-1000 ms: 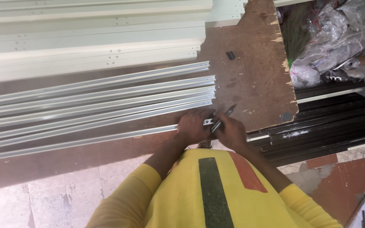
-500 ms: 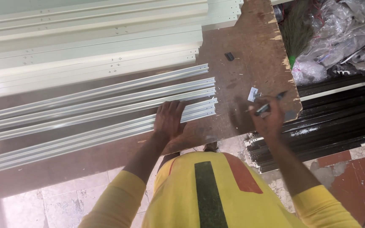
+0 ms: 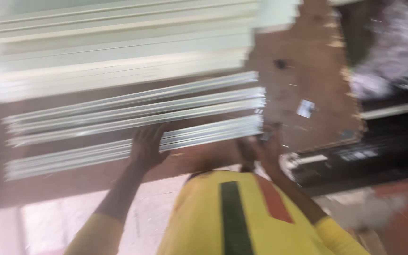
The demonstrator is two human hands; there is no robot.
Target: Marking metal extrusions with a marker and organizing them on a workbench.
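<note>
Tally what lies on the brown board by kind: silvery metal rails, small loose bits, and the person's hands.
Silvery metal rails: about 4 groups; blur hides an exact count
Small shiny piece: 1
Small dark bit: 1
Hands: 2, left hand on the nearest rail, right hand at the rail ends
Total: about 8

Left hand (image 3: pixel 147 148) rests on the nearest aluminium rail (image 3: pixel 204 134); right hand (image 3: pixel 265 148) blurred at its end.
</note>
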